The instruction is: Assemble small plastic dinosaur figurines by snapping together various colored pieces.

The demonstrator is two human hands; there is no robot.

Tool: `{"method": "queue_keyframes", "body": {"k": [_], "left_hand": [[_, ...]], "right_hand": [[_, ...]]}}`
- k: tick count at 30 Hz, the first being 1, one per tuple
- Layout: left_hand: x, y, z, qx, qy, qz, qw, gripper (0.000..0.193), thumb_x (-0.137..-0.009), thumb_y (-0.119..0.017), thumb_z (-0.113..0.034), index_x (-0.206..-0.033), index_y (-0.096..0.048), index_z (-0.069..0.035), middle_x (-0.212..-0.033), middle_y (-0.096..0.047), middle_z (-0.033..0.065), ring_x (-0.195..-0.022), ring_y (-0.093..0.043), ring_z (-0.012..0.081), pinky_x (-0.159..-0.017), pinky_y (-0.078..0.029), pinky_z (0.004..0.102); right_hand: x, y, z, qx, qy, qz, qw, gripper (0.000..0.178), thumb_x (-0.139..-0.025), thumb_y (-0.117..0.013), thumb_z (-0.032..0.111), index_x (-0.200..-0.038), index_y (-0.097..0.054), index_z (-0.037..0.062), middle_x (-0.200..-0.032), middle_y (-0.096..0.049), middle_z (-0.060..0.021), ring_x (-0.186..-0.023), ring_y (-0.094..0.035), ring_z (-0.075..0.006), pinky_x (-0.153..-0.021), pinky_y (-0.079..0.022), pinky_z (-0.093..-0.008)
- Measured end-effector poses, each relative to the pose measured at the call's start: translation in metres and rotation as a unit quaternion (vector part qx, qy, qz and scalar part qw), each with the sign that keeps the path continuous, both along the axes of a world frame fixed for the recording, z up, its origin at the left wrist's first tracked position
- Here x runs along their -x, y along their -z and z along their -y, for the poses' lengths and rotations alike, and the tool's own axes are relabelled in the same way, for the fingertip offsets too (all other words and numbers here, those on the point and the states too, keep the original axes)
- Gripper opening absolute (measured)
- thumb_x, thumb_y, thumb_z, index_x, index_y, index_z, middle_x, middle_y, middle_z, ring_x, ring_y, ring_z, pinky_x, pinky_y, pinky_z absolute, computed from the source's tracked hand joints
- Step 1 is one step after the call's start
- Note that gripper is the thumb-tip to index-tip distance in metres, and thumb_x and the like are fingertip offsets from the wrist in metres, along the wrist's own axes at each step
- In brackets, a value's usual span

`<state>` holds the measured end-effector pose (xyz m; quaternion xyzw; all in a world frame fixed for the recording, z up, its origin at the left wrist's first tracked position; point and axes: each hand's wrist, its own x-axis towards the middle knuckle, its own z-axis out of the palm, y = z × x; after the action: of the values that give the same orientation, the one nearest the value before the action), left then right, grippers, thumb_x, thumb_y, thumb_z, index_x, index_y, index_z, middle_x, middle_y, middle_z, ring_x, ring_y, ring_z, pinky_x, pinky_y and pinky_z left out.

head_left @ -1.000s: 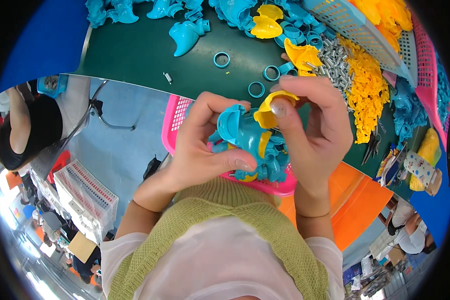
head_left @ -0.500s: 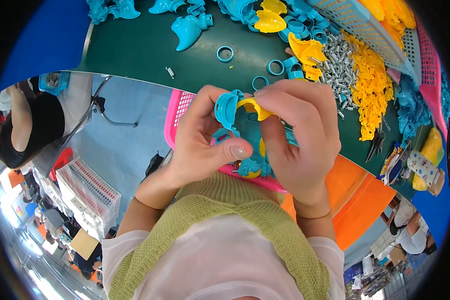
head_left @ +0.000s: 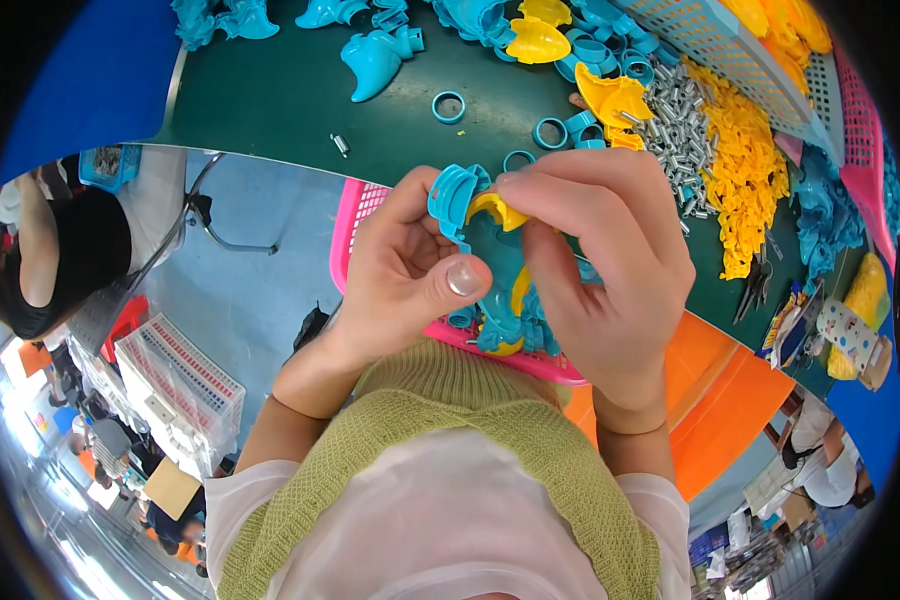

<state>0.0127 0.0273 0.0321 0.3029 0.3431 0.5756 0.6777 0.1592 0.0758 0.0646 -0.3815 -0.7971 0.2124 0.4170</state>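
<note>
My left hand [head_left: 390, 290] is closed around the edge of a curved turquoise plastic part [head_left: 453, 200], its thumb stretched out below. Between the thumb and fingers of my right hand [head_left: 615, 260] is a small curved yellow plastic piece [head_left: 497, 210], pinched against the turquoise part's right side. Whether the two are joined, I cannot tell. Beneath both hands a pink basket [head_left: 344, 240] holds turquoise parts and a few yellow ones, partly hidden by my fingers. Just beyond my hands, a turquoise ring [head_left: 518, 161] lies near the table edge.
On the green table [head_left: 270, 110] lie a horn-shaped turquoise part [head_left: 375, 62], loose rings, a pile of metal pins [head_left: 678, 135] and a heap of yellow pieces [head_left: 745, 180]. Scissors [head_left: 753, 290] rest at the right. A grey basket [head_left: 730, 60] stands far right. Other people sit beyond.
The yellow piece and my right fingertips have shifted slightly left and up, closer against the turquoise part. The turquoise part has tilted a little in my left hand.
</note>
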Motion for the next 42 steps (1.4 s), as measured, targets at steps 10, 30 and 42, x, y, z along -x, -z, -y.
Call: {"method": "queue_keyframes", "body": {"k": [10,30,42], "left_hand": [[0.001,-0.002,-0.002,0.027,0.003,-0.030,0.999,0.046,-0.079,-0.069,-0.026,-0.107,-0.044,0.000,-0.087,-0.054,0.0023,-0.070,-0.049,0.0042,-0.059,-0.042,0.0180],[0.005,-0.005,-0.002,0.014,0.027,-0.131,0.991,0.043,-0.077,-0.071,-0.020,-0.106,-0.046,-0.002,-0.090,-0.055,0.0017,-0.079,-0.053,0.0062,-0.067,-0.044,0.0212],[0.007,0.001,-0.001,-0.033,0.049,-0.130,0.990,0.049,-0.074,-0.073,-0.021,-0.109,-0.044,-0.002,-0.101,-0.055,0.0036,-0.090,-0.053,0.0094,-0.073,-0.043,0.0225]], "right_hand": [[0.006,0.004,0.002,-0.016,0.035,0.054,0.998,0.030,-0.061,-0.059,-0.014,-0.085,-0.062,0.0044,-0.080,-0.058,-0.0062,-0.072,-0.055,-0.0213,-0.061,-0.044,-0.0287],[-0.004,0.008,0.003,0.111,0.013,0.048,0.993,0.029,-0.063,-0.058,-0.013,-0.087,-0.059,0.0023,-0.079,-0.059,-0.0074,-0.072,-0.058,-0.0221,-0.063,-0.046,-0.0282],[-0.007,0.002,0.006,0.219,-0.036,-0.017,0.975,0.029,-0.070,-0.060,-0.008,-0.097,-0.058,0.0010,-0.088,-0.060,-0.0093,-0.080,-0.059,-0.0165,-0.070,-0.046,-0.0246]]}}
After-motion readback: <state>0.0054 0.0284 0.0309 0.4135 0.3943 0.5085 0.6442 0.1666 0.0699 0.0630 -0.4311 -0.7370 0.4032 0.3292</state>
